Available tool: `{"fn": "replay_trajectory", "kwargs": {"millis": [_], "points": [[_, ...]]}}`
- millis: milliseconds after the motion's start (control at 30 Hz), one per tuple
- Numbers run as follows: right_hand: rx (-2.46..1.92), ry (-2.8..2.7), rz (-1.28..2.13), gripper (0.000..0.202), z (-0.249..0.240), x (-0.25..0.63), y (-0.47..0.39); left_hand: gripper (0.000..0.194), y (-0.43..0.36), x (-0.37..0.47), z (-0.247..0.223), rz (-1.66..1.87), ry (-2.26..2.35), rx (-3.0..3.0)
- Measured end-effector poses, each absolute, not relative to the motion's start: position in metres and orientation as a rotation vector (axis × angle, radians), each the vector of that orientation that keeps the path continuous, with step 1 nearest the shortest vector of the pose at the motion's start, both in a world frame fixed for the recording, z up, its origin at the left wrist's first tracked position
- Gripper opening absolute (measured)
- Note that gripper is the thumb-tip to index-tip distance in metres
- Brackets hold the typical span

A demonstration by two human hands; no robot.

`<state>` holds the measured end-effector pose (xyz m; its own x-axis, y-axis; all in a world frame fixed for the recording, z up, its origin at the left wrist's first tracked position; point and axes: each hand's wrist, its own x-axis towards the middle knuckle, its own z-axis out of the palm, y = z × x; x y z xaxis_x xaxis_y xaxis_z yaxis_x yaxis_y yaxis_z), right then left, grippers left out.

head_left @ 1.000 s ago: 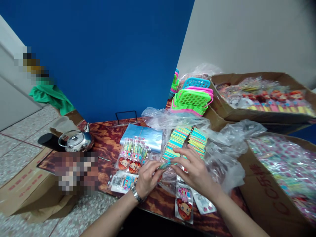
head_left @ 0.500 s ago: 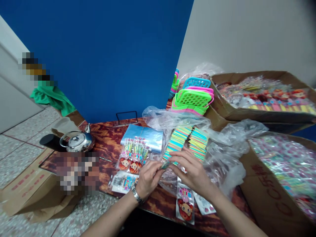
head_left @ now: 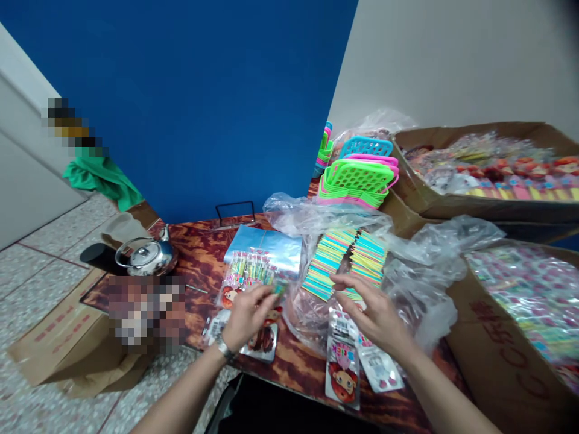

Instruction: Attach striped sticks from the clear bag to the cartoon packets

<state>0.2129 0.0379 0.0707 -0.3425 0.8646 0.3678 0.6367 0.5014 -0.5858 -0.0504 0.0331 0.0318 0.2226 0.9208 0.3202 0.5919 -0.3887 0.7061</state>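
My left hand (head_left: 248, 314), with a metal watch at its wrist, pinches a short bundle of coloured sticks (head_left: 280, 288), blurred at the tip of the fingers. It hovers over clear printed packets (head_left: 244, 271) with cartoon faces. Under it another packet (head_left: 262, 345) is partly covered. Open, with thumb and fingers apart, my right hand (head_left: 373, 310) is at the near edge of a pile of thin coloured sticks (head_left: 328, 262) on clear plastic. Two more printed packets (head_left: 342, 377) lie below that hand near the table's front edge.
A blue sheet stack (head_left: 266, 244) lies behind the packets. Colourful plastic baskets (head_left: 362, 178) are stacked at the back. Cardboard boxes (head_left: 479, 328) of packed goods line the right side. A metal kettle (head_left: 147, 256) stands at left on the patterned table (head_left: 194, 253).
My hands have separated. The left has moved leftward with the stick bundle, over the packets; the right has let go of it and opened. The view has shifted slightly.
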Motion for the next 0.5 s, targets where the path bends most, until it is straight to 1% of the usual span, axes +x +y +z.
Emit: {"fn": "replay_trajectory", "kwargs": {"millis": [133,267,333,500], "points": [[-1.502,-2.375,0.405,0.024,0.033,0.241,0.035,0.024,0.063,-0.106,0.013,0.860,1.704,1.939],[-1.814,-2.586,0.200,0.034,0.003,0.253,0.025,0.025,0.088,-0.130,-0.011,0.721,1.892,2.013],[-1.883,-2.606,0.185,0.033,-0.004,0.253,0.023,0.027,0.094,-0.129,-0.019,0.709,1.968,2.060],[-1.909,-2.592,0.282,0.011,-0.008,0.251,0.030,0.035,0.096,-0.121,-0.027,0.757,2.053,2.111]]}}
